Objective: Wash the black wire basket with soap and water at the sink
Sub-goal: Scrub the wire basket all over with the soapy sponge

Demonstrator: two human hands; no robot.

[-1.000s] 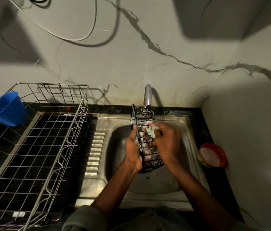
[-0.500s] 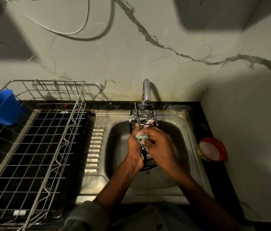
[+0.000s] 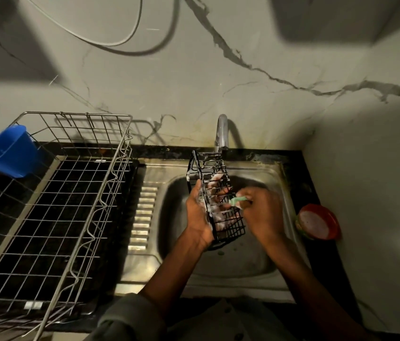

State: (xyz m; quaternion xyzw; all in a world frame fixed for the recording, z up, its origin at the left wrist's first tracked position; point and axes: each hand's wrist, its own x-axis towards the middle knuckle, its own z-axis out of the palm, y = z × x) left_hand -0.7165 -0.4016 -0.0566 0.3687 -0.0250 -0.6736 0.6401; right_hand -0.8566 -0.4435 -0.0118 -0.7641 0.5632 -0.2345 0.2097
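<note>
A: What is seen from the head view?

B: The black wire basket [image 3: 214, 196] is held on end above the bowl of the sink [image 3: 255, 264], just below the tap [image 3: 221, 130]. It is clasped along one long side by the left hand [image 3: 197, 217], fingers curled through the wires. A green scrubber [image 3: 238, 200] is pinched in the closed right hand [image 3: 262, 212] and pressed to the basket's open face. White suds are spread over the wires and the fingers.

A: What could go wrong?

B: A slip is judged the main risk. The wires are soapy, and only one side is gripped, so a hard push by the scrubber could twist the basket out of the hand and drop it into the sink. Fingers could also be caught between the thin wires (the gaps look narrow).

A: Anything beside the sink?

B: A red soap tub [image 3: 318, 223] sits just right of the sink, near the right elbow's path, and could be knocked. Left of the sink, the drying rack [image 3: 54, 200] and blue cup [image 3: 7, 151] are well apart from the work. Whether water is running cannot be told.
</note>
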